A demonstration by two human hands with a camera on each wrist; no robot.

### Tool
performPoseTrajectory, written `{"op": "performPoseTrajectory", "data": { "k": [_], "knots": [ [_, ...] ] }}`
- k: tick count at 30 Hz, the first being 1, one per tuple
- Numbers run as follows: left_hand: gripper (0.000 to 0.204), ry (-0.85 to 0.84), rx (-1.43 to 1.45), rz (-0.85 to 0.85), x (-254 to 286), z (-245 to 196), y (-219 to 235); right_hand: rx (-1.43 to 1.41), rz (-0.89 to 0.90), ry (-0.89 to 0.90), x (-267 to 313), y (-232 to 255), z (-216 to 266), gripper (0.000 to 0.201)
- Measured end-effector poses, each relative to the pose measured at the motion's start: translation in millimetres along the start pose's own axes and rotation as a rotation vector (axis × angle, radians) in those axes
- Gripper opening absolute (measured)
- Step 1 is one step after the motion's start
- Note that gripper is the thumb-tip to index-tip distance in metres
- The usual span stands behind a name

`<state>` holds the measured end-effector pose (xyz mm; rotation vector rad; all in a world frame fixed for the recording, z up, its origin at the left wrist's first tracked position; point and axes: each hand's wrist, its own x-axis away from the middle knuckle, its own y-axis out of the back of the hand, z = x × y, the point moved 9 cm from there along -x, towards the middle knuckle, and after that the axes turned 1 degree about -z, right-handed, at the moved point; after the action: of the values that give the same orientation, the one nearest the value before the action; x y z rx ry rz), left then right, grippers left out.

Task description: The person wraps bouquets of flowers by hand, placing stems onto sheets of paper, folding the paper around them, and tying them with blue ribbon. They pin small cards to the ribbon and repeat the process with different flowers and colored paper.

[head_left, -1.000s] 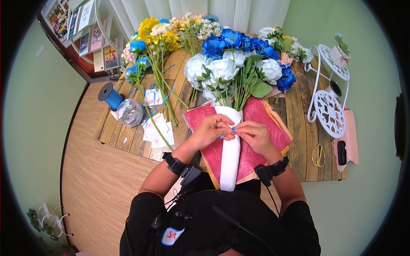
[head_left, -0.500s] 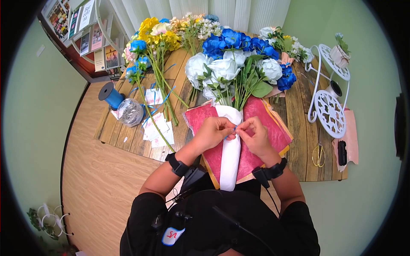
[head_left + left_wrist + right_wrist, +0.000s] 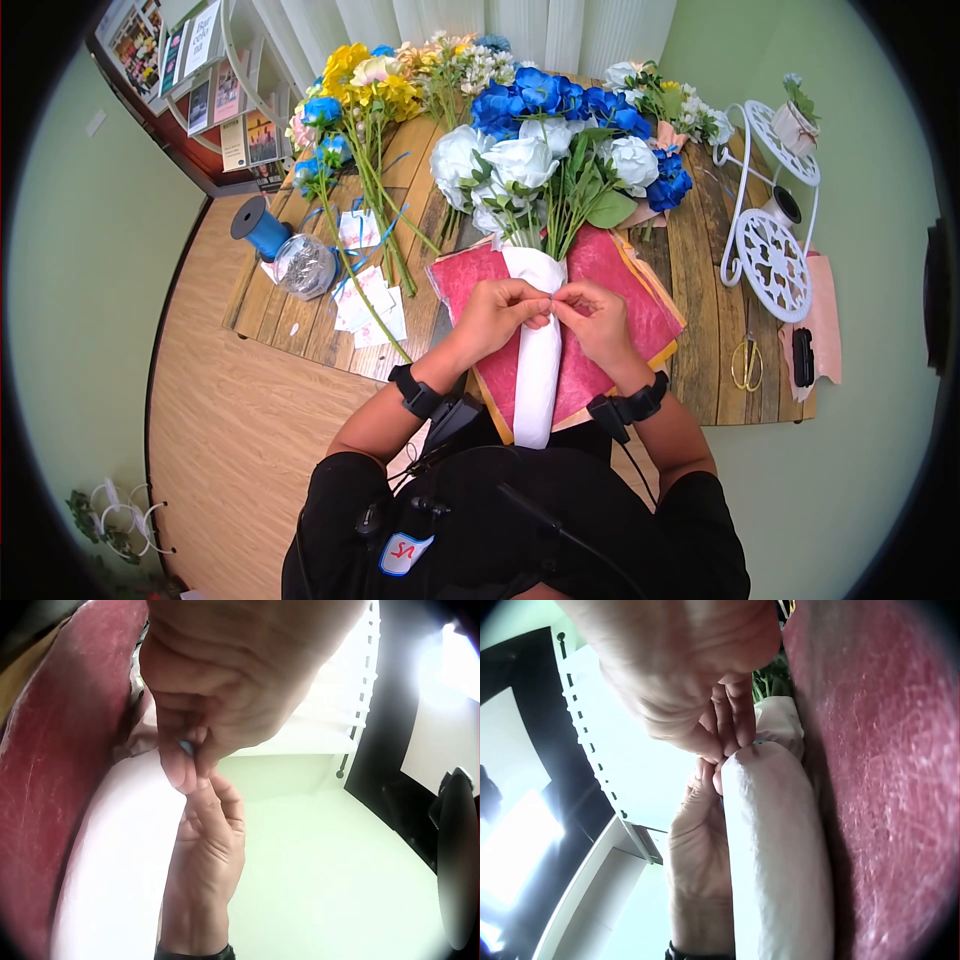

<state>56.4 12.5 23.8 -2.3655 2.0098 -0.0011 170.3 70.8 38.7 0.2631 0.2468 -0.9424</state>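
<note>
A bouquet of white flowers (image 3: 522,162) and blue flowers (image 3: 540,92) lies with its stems bound in a white wrap (image 3: 538,385). Over the upper part of this wrap, my left hand (image 3: 507,310) pinches a thin blue ribbon (image 3: 187,747) between thumb and fingers. My right hand (image 3: 597,318) meets it from the other side, thumb and forefinger pinched on the ribbon too. The fingertips of both hands come together, hiding most of the ribbon. In the right wrist view a speck of blue ribbon (image 3: 761,741) shows across the wrap.
Red wrapping paper (image 3: 610,355) lies beneath the bouquet. Left on the wooden table are a blue ribbon spool (image 3: 262,230), a clear jar (image 3: 304,266), cards (image 3: 362,300) and loose flower stems. Scissors (image 3: 746,364) and a white metal stand (image 3: 772,265) are at right.
The fingertips have drawn together over the wrap, and the blue ribbon seen between them earlier is now mostly covered. The bouquet stays in place.
</note>
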Motion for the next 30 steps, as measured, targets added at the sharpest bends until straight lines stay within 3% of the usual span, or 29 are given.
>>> {"op": "performPoseTrajectory", "data": {
  "k": [5, 7, 16, 20, 23, 30],
  "knots": [
    [0.013, 0.030, 0.060, -0.005, -0.5, 1.9, 1.1, -0.028, 0.036, 0.023, -2.2, -1.5, 8.4, 0.008],
    [0.014, 0.044, 0.080, 0.004, -0.9, 2.5, 1.7, 0.155, 0.104, 0.134, -3.2, -5.2, 25.4, 0.010],
    [0.011, 0.078, 0.145, 0.028, -0.5, 4.9, 2.6, 0.220, 0.226, 0.362, 2.5, -9.4, 36.8, 0.012],
    [0.009, 0.045, 0.173, 0.024, -1.1, 6.0, 3.6, 0.176, 0.191, 0.337, 0.7, -7.0, 37.7, 0.015],
    [0.007, 0.041, 0.158, 0.029, -2.0, 6.5, 3.9, 0.124, 0.146, 0.199, -1.7, -4.2, 29.4, 0.016],
    [0.004, 0.053, 0.063, 0.047, -4.1, 1.7, 3.6, 0.281, 0.119, 0.371, -0.4, -7.6, 49.4, 0.016]
  ]
}}
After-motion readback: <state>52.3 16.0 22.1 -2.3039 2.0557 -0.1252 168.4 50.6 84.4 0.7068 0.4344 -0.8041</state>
